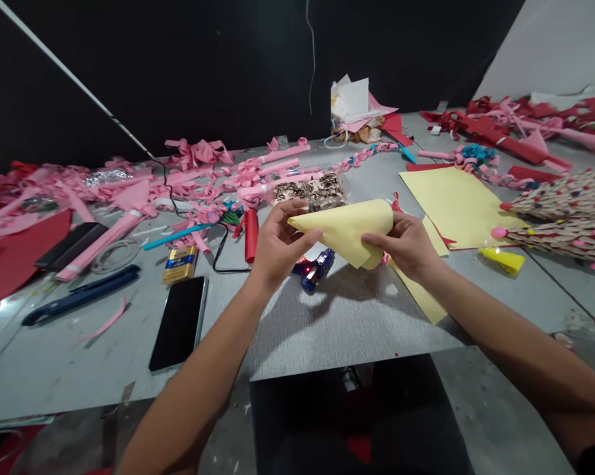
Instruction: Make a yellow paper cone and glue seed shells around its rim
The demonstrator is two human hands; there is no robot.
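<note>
A sheet of yellow paper [347, 227], curled into a loose cone, is held up above the table between my two hands. My left hand [282, 241] pinches its narrow left end, with the thumb in front and the fingers behind. At the wide right end, my right hand [406, 244] grips the overlapping edge, thumb on the near side. Below the paper lies a blue glue gun [316, 269] with a small red light, partly hidden by my left hand. A yellow paper strip [423, 297] lies beneath my right wrist.
Flat yellow sheets [446, 204] lie at the right, near cones wrapped in pale strips [569, 231]. A phone [179, 323], a yellow-and-blue box [179, 264] and a dark blue long-handled tool [82, 293] lie left. Pink paper scraps [193, 155] line the back.
</note>
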